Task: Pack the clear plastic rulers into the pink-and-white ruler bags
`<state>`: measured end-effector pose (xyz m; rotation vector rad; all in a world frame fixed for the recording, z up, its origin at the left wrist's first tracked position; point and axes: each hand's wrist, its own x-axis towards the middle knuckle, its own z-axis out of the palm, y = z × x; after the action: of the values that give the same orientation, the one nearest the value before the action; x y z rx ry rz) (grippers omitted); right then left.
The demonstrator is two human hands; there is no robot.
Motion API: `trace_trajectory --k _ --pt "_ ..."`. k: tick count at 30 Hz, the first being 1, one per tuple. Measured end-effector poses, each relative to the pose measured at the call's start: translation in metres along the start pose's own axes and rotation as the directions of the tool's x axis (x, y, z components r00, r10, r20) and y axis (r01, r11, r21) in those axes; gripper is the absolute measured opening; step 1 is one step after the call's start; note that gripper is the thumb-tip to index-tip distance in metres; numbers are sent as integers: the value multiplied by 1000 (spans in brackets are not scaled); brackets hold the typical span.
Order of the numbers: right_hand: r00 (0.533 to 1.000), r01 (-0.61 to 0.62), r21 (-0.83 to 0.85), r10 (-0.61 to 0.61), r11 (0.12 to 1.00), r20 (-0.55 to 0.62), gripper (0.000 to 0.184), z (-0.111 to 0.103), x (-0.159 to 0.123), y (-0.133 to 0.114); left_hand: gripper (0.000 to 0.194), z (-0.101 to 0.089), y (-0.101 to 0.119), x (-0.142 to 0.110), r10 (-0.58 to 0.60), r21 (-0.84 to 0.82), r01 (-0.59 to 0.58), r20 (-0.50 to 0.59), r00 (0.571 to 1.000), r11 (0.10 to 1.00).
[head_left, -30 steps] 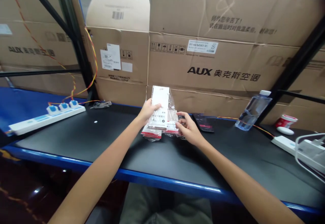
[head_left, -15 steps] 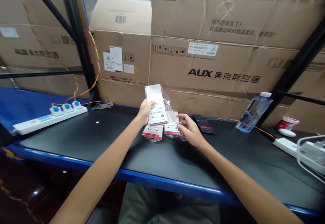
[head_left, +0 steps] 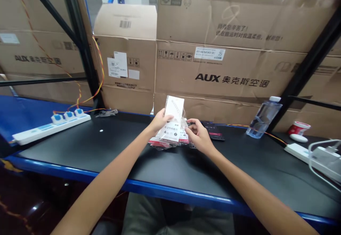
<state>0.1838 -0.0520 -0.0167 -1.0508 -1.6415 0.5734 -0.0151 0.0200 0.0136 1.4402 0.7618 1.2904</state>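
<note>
My left hand (head_left: pixel 159 122) grips a white packet in a clear plastic sleeve (head_left: pixel 173 118), holding it upright above the black table top (head_left: pixel 112 146). More packets with red edges (head_left: pixel 162 143) lie flat on the table under it. My right hand (head_left: pixel 197 135) is curled at the right edge of the held packet, fingers pinching its plastic sleeve. A dark phone-like object (head_left: pixel 214 132) lies just right of my right hand.
Big cardboard boxes (head_left: pixel 229 50) stand along the back. A white power strip with blue sockets (head_left: pixel 50 123) lies at the left. At the right are a clear water bottle (head_left: pixel 263 117), a red-and-white cup (head_left: pixel 299 128), another power strip with a cable (head_left: pixel 317 155) and black rack posts.
The white packet in my left hand has swung from leaning left to upright and shifted right. My right hand has come up to its right edge.
</note>
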Motion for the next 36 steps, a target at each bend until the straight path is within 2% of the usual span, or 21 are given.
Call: trace_trajectory --k 4,9,16,20,23,25,28,31,33,36 --pt "996 -40 -30 38 999 -75 31 -3 3 5 35 7 -3 -5 -20 31 18 67 998 999" --pt "991 -67 -23 64 997 -116 36 -7 6 10 35 4 0 -5 -45 31 43 69 997 999" --pt "995 -102 50 101 994 21 33 -3 3 6 38 9 0 -10 -53 45 50 68 996 998" --pt "995 -98 83 95 992 33 31 -3 3 6 42 12 0 -12 -56 43 54 56 997 998" --pt "992 -114 125 106 986 71 29 -5 5 5 41 12 1 -11 -52 22 51 6 999 998" --pt "983 -145 158 124 977 136 34 -6 5 2 40 11 3 -10 -49 0 49 -44 998 999" --pt "959 -196 188 148 962 241 54 -5 3 -4 38 9 6 -9 -51 -33 48 -105 993 998" --pt "945 -228 237 157 944 286 64 -3 0 -7 38 9 5 -8 -57 -57 50 -126 990 997" --pt "949 -232 279 154 932 275 62 -2 -1 -6 40 10 3 -8 -58 -69 49 -130 990 996" --pt "957 -224 304 150 926 246 47 0 -1 -3 40 12 -1 -8 -55 -85 43 -147 988 995"
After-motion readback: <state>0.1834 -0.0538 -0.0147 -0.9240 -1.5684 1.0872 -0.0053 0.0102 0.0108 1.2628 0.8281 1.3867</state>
